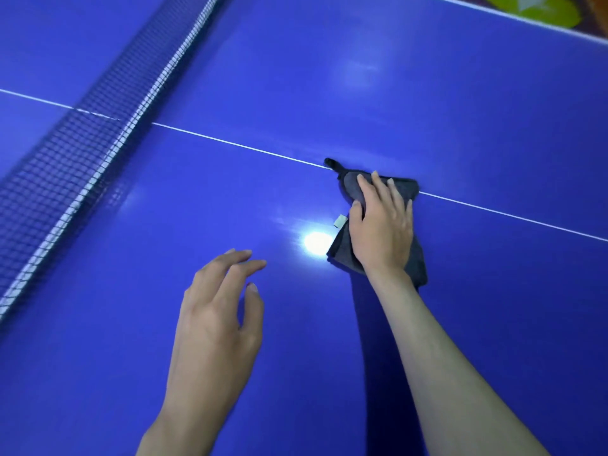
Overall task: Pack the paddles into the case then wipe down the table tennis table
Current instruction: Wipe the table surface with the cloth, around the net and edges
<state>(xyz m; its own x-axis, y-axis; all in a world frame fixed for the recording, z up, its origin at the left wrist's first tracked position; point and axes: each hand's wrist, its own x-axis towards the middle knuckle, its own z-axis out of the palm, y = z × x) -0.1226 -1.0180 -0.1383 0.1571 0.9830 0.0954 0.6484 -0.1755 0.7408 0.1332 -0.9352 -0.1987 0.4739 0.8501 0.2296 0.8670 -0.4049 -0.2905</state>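
The right hand is pressing flat, fingers extended, on a dark cloth lying across the desk's white centre line, well apart from the net. The left hand is hovering relaxed, holding nothing. The cloth is probably soft, light, easily bunched; palm pressure should be controlling it best.

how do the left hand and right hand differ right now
The right hand lies flat on the dark cloth, pressing it onto the blue table; the left hand holds nothing. The right hand is stretched farther out, over the white centre line; the left hand is nearer the person, with loosely spread fingers. Both are bare, palm down, on the same side of the net.
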